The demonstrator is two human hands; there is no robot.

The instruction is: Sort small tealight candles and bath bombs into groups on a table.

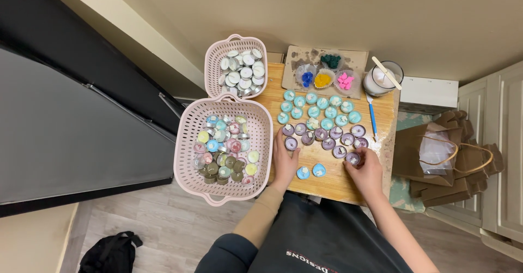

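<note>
On the small wooden surface (332,183) the tealight candles were laid out in colour groups: teal candles (318,111) were set in two curved rows at the far side, and purple candles (325,138) were ranged in rows just in front of them. Two blue candles (311,171) were placed apart at the near edge. The left hand (284,164) was rested at the left end of the purple rows, its fingertips laid on one purple candle (291,143), though whether it was pinched could not be told. The right hand (366,170) was closed by its fingertips on a purple candle (353,157) at the right end. The sorting was judged well advanced for these colours, yet much was left: a large pink basket (185,158) beside the surface was seen filled with mixed candles, and a smaller pink basket (213,71) with silver-cased ones.
</note>
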